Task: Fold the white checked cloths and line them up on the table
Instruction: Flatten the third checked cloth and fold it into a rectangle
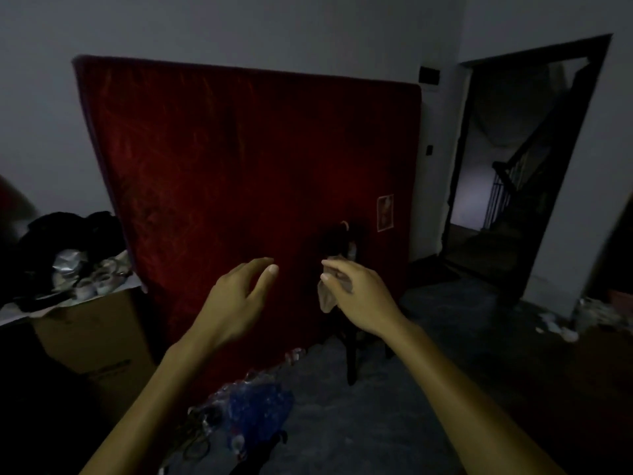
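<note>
Head view, cloth (325, 296) pinched under right hand (356, 296), dangling

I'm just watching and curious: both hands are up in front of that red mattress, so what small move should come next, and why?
Probably bring the left hand across to the small pale cloth dangling from the right hand. The left hand's fingers are open and hold nothing, and the cloth hangs bunched from one hand; spreading it likely needs two.
</note>
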Available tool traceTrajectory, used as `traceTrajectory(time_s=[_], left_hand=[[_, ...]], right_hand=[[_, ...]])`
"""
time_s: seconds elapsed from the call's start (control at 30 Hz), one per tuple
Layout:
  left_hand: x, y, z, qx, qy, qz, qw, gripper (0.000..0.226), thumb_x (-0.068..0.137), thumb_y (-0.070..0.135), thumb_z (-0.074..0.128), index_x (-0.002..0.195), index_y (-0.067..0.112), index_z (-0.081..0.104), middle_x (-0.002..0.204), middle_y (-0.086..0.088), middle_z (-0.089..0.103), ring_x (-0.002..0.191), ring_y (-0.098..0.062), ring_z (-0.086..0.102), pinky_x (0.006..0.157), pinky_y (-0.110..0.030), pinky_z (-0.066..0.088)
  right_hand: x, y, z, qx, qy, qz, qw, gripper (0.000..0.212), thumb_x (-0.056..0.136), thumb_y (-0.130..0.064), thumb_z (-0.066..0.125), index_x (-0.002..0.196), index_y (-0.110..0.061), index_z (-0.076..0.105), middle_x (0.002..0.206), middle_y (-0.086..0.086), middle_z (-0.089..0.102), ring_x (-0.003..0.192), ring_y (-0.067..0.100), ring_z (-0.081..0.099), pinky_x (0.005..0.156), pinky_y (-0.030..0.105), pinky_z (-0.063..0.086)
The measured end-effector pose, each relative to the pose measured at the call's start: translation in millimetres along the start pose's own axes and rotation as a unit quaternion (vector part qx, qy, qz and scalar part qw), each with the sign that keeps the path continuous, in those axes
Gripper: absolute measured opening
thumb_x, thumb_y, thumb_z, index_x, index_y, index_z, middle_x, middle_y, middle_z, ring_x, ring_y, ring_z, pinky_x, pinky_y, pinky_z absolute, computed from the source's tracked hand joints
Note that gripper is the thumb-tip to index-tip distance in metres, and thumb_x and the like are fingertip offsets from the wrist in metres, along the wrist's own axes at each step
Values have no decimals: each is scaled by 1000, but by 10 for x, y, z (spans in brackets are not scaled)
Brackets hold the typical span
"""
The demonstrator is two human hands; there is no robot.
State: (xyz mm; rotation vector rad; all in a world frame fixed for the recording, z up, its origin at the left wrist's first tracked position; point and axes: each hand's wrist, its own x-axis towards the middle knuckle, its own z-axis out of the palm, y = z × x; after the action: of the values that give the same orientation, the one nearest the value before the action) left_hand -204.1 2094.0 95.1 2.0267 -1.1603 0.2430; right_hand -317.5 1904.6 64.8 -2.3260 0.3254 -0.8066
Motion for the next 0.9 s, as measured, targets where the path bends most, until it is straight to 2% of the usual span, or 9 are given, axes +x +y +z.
traceTrajectory(time_s=[0.13, 0.23, 0.33, 0.43, 0.63, 0.8, 0.9], left_hand=[[688, -135, 593, 31, -30, 49, 998, 57, 93, 58, 28, 129, 21, 54, 131, 3, 56, 116, -8, 52, 95, -25, 40], [1228, -233, 962, 37, -49, 64, 996, 55, 94, 57, 30, 125, 22, 57, 128, 4, 59, 114, -7, 54, 94, -25, 42], [1767, -275, 1344, 56, -75, 98, 991, 55, 91, 56, 30, 130, 24, 53, 132, 3, 56, 117, -10, 52, 96, -25, 39], [2174, -251, 1823, 81, -127, 150, 977, 54, 93, 52, 32, 137, 24, 45, 139, 2, 49, 123, -14, 48, 94, -23, 34], [2947, -255, 2878, -29, -210, 176, 961, 55, 92, 51, 35, 137, 22, 45, 137, 0, 51, 123, -13, 47, 98, -18, 29], [3663, -230, 3693, -140, -257, 212, 932, 54, 90, 50, 37, 135, 24, 48, 131, 11, 48, 111, 1, 45, 92, -10, 29], [4087, -179, 4159, -211, -291, 219, 907, 52, 88, 51, 41, 128, 22, 55, 127, 11, 54, 112, -5, 54, 98, -22, 40]], right_hand=[[456, 778, -152, -45, 40, 26, 998, 46, 95, -47, 45, 136, -27, 49, 136, -4, 52, 121, 11, 50, 100, 33, 44], [759, 1249, -331, -71, 66, 50, 994, 47, 96, -44, 46, 139, -25, 45, 139, -5, 49, 121, 11, 49, 98, 25, 41], [1014, 1642, -528, -89, 100, 75, 988, 46, 96, -44, 46, 139, -26, 45, 139, -7, 49, 122, 11, 48, 97, 21, 37], [1152, 2013, -716, -104, 129, 112, 980, 45, 96, -45, 46, 138, -27, 47, 139, -6, 49, 126, 11, 45, 102, 24, 36], [1246, 2832, -967, -156, 198, 205, 946, 42, 95, -41, 50, 133, -22, 53, 134, 0, 55, 122, 16, 50, 99, 19, 31], [1445, 3371, -1118, -220, 238, 259, 910, 41, 94, -38, 53, 128, -15, 58, 127, 7, 61, 117, 21, 55, 99, 17, 31], [1582, 3521, -1237, -221, 277, 297, 887, 39, 95, -35, 53, 128, -15, 57, 127, 4, 60, 117, 16, 55, 100, 17, 34]])
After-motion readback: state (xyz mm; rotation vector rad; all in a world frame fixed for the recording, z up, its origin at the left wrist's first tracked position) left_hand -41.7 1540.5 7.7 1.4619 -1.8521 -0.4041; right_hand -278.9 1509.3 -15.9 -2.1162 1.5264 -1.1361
